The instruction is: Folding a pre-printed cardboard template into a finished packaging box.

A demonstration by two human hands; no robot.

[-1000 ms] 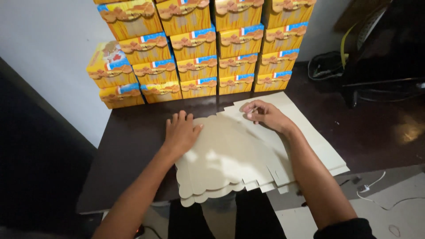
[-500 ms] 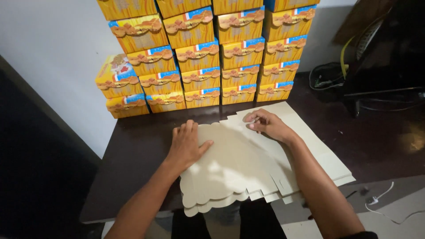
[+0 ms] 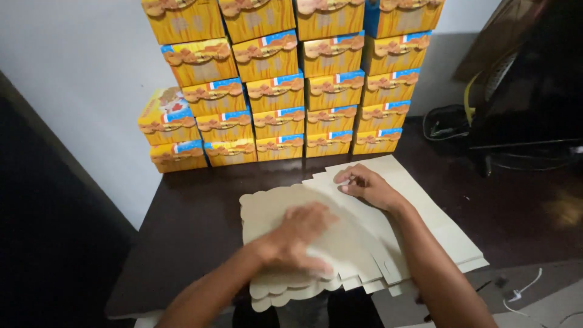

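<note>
At twelve o'clock a wall of yellow printed cartons (image 3: 291, 85) rises at the far edge of the dark table (image 3: 188, 231); about twenty show, some cropped. A black cable coil (image 3: 446, 124) lies at two o'clock. One stack of flat cardboard blanks (image 3: 364, 237) lies at centre. The left hand (image 3: 300, 237), blurred, presses flat on it, fingers together; the right hand (image 3: 364, 185) rests at its far edge, fingers curled on a flap.

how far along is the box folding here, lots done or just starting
Already done: many assembled yellow boxes stand stacked in rows against the wall. In hand: the left hand presses on the top flat cardboard blank, blurred, while the right hand pinches a far edge of the stack of blanks. Left: that stack lies unfolded on the dark table; how many sheets cannot be told.
</note>
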